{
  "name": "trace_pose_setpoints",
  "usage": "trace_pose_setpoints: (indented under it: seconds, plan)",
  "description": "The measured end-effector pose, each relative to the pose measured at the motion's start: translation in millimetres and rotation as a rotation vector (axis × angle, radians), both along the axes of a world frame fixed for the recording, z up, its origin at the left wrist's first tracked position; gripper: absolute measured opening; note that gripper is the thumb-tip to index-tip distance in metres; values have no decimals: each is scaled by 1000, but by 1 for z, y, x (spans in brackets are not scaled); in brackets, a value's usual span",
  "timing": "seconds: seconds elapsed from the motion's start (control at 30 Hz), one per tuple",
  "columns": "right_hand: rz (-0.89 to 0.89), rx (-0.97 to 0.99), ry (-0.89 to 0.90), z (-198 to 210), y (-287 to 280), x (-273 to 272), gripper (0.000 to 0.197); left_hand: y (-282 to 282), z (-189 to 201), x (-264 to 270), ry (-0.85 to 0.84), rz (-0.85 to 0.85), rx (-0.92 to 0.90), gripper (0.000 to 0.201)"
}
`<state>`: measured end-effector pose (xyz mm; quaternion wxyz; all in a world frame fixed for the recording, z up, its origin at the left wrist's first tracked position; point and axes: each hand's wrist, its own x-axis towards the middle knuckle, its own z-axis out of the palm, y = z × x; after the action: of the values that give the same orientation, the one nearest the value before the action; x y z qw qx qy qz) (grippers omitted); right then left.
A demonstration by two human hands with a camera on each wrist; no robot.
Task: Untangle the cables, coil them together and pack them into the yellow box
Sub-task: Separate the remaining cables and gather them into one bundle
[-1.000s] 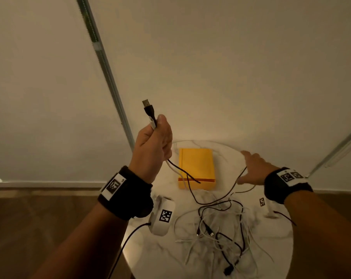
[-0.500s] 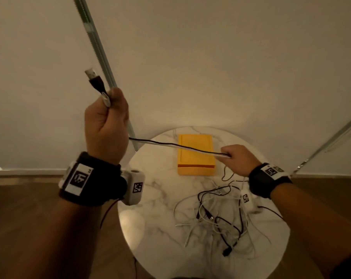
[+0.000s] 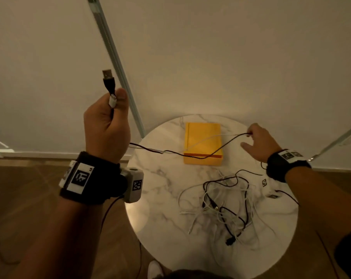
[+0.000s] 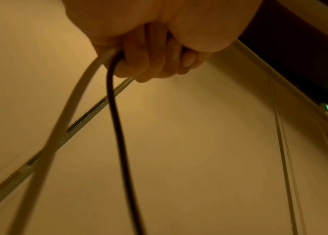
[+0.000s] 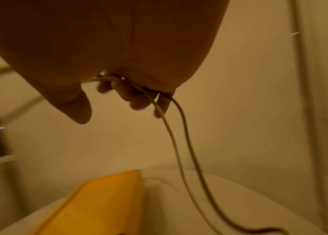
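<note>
My left hand is raised left of the table in a fist, gripping a black cable and a white cable near their plugs; the black USB plug sticks up above the thumb. In the left wrist view both cables hang from the curled fingers. They sag across the shut yellow box to my right hand, whose fingers curl round them above the box's right side. A tangle of black and white cables lies on the round marble table.
The table stands against a pale wall, with wooden floor on both sides. A metal rail slants up the wall behind my left hand, and another rail runs at the right. Thin sensor leads hang from my wrists.
My right hand has slid right along the two cables, from the box's near edge to beyond its right side. The stretch between my hands now sags lower.
</note>
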<state>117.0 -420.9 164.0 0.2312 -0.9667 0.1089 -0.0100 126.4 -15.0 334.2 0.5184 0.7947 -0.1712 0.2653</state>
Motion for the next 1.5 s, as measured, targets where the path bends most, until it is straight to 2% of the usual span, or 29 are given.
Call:
trace_pose_setpoints:
  seconds: [0.07,0.1,0.13,0.2,0.27,0.33,0.37,0.47,0.5,0.57,0.63,0.7,0.77,0.83,0.93,1.07,1.13,1.27,1.37,1.43,1.5]
  plan:
    - [39,-177,-11,-3,27,5,74,1,0,0,18,-30,-51,60]
    - [53,-232,-53,-6,39,3,82,2,1,0,21,-35,-61,60]
    - [86,-229,-118,-9,52,-2,80,3,2,0,23,-38,-71,60]
    - [196,-101,-172,-25,75,-17,54,7,1,0,34,-52,-105,57]
    - [369,-67,68,-49,95,-36,23,9,-2,-3,68,-67,-136,55]
    - [490,-129,339,-76,107,-54,14,10,-5,-8,105,-66,-151,52]
    - [512,-131,412,-87,111,-62,11,10,-7,-11,118,-66,-152,50]
    - [546,-104,509,-114,122,-80,16,14,-10,-20,131,-55,-133,49]
    - [567,-136,491,-119,126,-82,12,16,-11,-22,134,-50,-128,48]
    - [578,-226,346,-132,135,-86,30,20,-12,-25,144,-31,-116,48]
    - [693,-328,214,-141,151,-89,46,21,-14,-28,152,-11,-104,49]
    - [815,-467,149,-152,170,-90,38,20,-14,-31,157,-3,-96,47]
    - [876,-521,164,-165,188,-92,24,18,-13,-34,165,-15,-110,45]
    - [862,-512,278,-170,202,-93,15,17,-15,-38,176,-27,-117,46]
    - [790,-571,342,-181,212,-95,23,16,-19,-44,214,-60,-135,46]
    - [770,-594,320,-189,215,-91,25,17,-24,-52,243,-57,-137,47]
    - [743,-551,297,-182,213,-89,24,19,-25,-53,246,-52,-144,48]
    - [657,-402,65,-150,206,-81,19,23,-22,-51,237,-44,-174,46]
    - [494,-11,-161,-118,190,-77,7,27,-21,-46,243,-6,-192,45]
    - [405,216,-192,-95,180,-78,3,29,-21,-41,244,24,-203,46]
    - [343,369,-258,-68,170,-82,9,30,-19,-36,245,38,-218,47]
